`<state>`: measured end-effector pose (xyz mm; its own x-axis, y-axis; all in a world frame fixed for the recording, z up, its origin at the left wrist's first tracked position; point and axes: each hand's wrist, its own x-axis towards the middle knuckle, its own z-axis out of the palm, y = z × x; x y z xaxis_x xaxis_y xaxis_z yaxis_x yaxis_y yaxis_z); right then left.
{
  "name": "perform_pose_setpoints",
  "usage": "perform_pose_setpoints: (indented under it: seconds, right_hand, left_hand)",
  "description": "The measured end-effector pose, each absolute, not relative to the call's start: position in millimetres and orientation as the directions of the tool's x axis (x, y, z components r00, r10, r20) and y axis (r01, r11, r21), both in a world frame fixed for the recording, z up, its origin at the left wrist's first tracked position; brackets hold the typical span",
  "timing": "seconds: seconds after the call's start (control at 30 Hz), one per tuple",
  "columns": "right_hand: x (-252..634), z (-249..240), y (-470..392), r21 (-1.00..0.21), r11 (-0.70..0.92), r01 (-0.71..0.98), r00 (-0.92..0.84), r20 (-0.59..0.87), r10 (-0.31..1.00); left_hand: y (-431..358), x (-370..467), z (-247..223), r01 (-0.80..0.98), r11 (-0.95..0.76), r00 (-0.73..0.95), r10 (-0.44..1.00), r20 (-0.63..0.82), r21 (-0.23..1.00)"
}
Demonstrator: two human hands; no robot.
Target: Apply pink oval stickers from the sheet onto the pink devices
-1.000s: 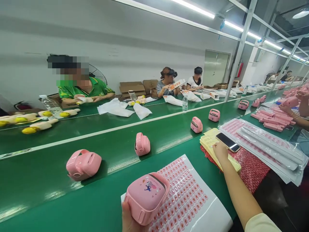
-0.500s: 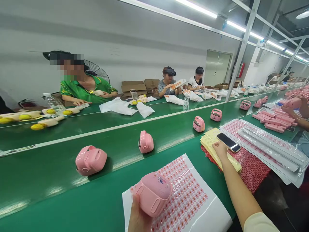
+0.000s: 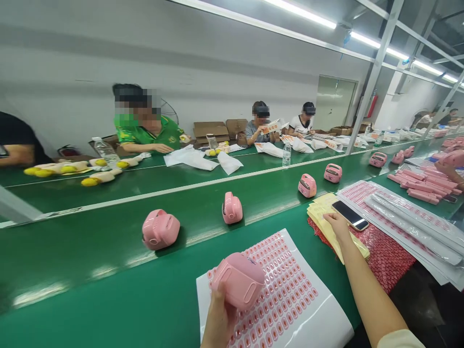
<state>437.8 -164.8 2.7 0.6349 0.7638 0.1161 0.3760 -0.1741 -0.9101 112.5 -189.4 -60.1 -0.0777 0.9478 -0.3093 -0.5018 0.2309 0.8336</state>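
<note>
My left hand [image 3: 219, 316] is closed around a pink rounded plastic device [image 3: 239, 285], holding it above a white sheet of pink oval stickers [image 3: 279, 270]. The device is tilted, with its patterned face turned mostly away and an oval recess on its near side. Over at the right, my right hand [image 3: 338, 227] has its fingertips pinched together at a stack of yellow sheets [image 3: 328, 208] with small printing. Whatever may be between those fingertips is too small to tell. A dark-screened phone [image 3: 350, 215] lies just beside this hand.
Similar pink devices [image 3: 160, 229] stand along the green belt [image 3: 97, 246]. Red bubble wrap [image 3: 389, 256] lies under the yellow stack. Further right are plastic-covered sticker sheets [image 3: 409, 222] and pink strip-shaped parts [image 3: 424, 183]. Co-workers sit across the belt, one in a green shirt [image 3: 152, 137].
My view has swung left, so things appear further right. The device in my left hand has turned, showing less of its patterned face. My right hand stays at the yellow sheets.
</note>
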Motion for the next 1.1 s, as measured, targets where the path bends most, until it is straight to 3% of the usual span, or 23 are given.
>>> perform_pose_setpoints:
  seconds: [0.13,0.23,0.3,0.83,0.97,1.1]
  right_hand:
    - [368.9,16.7,-171.4,-0.960,-0.043,0.275,0.416,0.078,0.906]
    - [303.3,24.3,-180.5,-0.993,0.051,0.110,0.033,0.055,0.998]
    - [270.7,25.6,-183.9,-0.997,0.024,0.070,-0.094,0.017,0.995]
    - [245.8,25.6,-178.6,-0.979,0.016,0.203,-0.134,-0.012,0.991]
    - [244.5,20.8,-178.7,-0.954,0.127,0.271,-0.094,0.105,0.990]
    - [239.9,18.0,-191.2,-0.868,0.351,0.352,-0.098,0.338,0.936]
  left_hand:
    - [-194.8,117.9,-46.8,-0.478,0.184,-0.061,0.968,-0.241,0.859]
    - [-196.8,120.9,-39.7,-0.461,0.145,-0.093,0.973,-0.210,0.876]
    - [-197.5,122.3,-36.8,-0.471,0.116,-0.111,0.976,-0.189,0.875]
    - [-196.1,124.2,-36.5,-0.539,0.082,-0.140,0.973,-0.185,0.839]
    - [-197.8,124.0,-34.7,-0.533,0.080,-0.135,0.975,-0.178,0.843]
    - [-198.1,124.7,-33.1,-0.541,0.068,-0.163,0.969,-0.184,0.838]
